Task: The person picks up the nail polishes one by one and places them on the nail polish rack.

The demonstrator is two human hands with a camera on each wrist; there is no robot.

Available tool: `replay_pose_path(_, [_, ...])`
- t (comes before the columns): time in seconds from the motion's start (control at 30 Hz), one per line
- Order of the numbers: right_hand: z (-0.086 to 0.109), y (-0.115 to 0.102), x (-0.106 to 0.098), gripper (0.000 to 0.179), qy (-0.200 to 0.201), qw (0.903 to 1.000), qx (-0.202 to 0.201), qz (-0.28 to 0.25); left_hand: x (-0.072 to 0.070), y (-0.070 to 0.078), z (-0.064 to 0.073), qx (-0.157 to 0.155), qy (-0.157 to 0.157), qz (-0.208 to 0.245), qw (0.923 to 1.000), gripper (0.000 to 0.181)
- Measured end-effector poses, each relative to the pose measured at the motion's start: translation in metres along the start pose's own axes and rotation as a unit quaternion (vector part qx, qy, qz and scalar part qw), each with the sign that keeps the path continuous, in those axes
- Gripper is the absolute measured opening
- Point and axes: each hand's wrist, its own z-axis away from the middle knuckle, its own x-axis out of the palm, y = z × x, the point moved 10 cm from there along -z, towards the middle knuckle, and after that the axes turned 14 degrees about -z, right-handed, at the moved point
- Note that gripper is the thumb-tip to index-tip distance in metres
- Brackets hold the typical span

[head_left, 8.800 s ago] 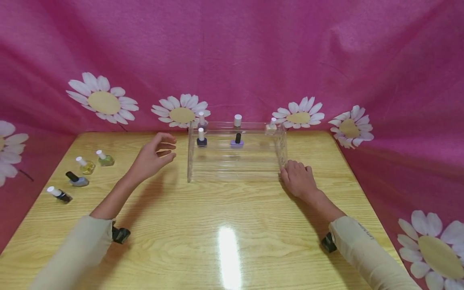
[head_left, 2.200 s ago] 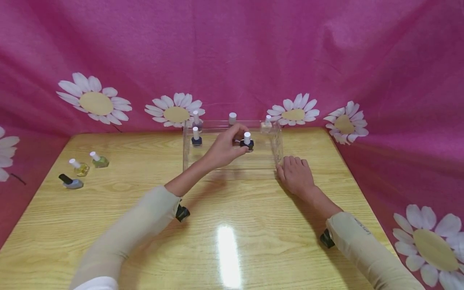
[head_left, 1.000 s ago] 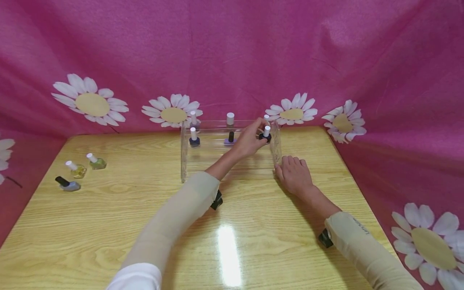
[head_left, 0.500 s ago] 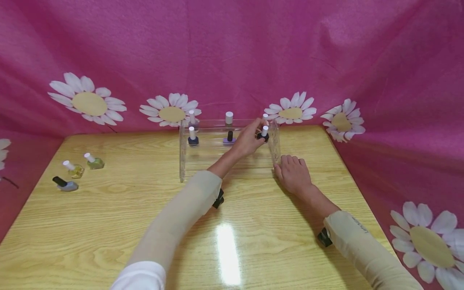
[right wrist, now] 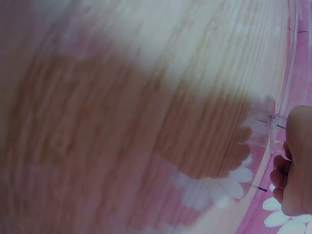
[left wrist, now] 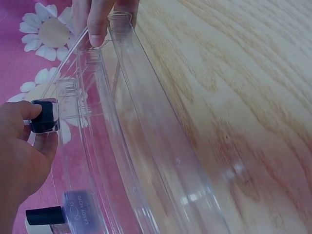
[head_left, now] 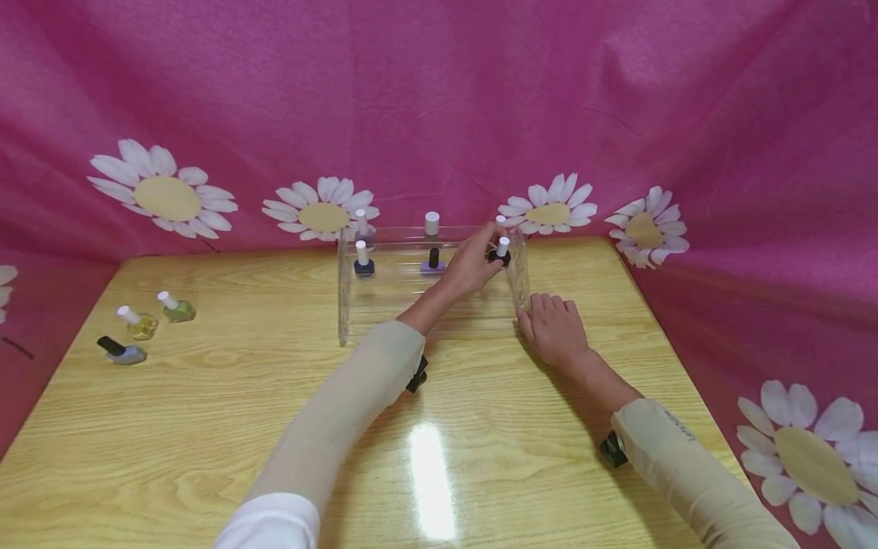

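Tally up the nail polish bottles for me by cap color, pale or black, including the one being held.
Pale caps: 7 (yellow bottle, green bottle, dark bottle in the left hand, four more on the clear rack)
Black caps: 2 (grey-blue bottle, lilac bottle)
Total: 9

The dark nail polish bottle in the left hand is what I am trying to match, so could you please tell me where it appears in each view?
Head: the dark bottle is right of centre, pinched in the left hand.
Left wrist: the dark bottle is at far left, about halfway down.
Right wrist: not in it.
Shared landmark: the clear rack, at the right edge in the right wrist view.
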Motion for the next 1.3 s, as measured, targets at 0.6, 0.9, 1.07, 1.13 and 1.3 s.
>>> replay_pose_path(0.6, [0.001, -0.013, -0.009, 0.032, 0.027, 0.9994, -0.021, -0.002, 0.013, -0.007, 0.002, -0.018, -0.03, -0.052, 0.998, 0.037])
replay_pose_path(0.9, [0.001, -0.007, -0.005, 0.033, 0.018, 0.9997, -0.015, 0.002, 0.014, -0.008, 0.001, -0.023, -0.036, -0.048, 0.9979, 0.037])
replay_pose_path(1.07, [0.0, -0.002, 0.0, 0.033, 0.003, 1.0, -0.004, 0.0, 0.015, -0.008, 0.003, -0.029, -0.044, -0.043, 0.9977, 0.04])
replay_pose_path(1.13, [0.0, -0.001, 0.001, 0.033, -0.005, 1.0, 0.001, 0.0, 0.014, -0.008, 0.004, -0.031, -0.048, -0.043, 0.9975, 0.041])
replay_pose_path(1.3, [0.001, 0.003, 0.003, 0.034, -0.017, 0.9998, 0.011, -0.002, 0.015, -0.005, 0.006, -0.027, -0.062, -0.051, 0.9964, 0.046])
